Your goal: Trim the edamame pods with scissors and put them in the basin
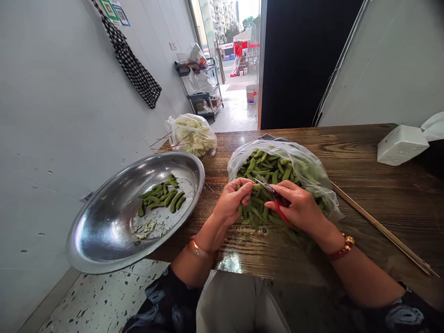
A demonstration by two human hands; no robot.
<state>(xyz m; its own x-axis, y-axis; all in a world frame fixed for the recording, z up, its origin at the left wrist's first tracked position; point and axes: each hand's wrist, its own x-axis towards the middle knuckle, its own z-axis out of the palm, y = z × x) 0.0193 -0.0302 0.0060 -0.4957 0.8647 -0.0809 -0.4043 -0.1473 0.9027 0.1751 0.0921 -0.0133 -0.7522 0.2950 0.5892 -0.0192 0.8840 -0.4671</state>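
My left hand point(234, 200) pinches a green edamame pod point(257, 186) over the near side of a clear plastic bag point(312, 159). Red-handled scissors point(266, 184) are in my right hand point(297, 205), their blades reaching to the pod. Many edamame pods point(267, 164) fill the open bag, and more lie on the table just under my hands. On the left, a wide metal basin point(104, 222) holds several pods point(163, 194) and small trimmed bits point(149, 229) in a little liquid.
A bag of cauliflower point(194, 134) with thin skewers point(161, 141) stands behind the basin. Long wooden sticks point(385, 229) lie on the wooden table point(360, 152) at right. A white tissue box point(402, 144) sits at the far right. A shelf cart point(204, 92) stands by the doorway.
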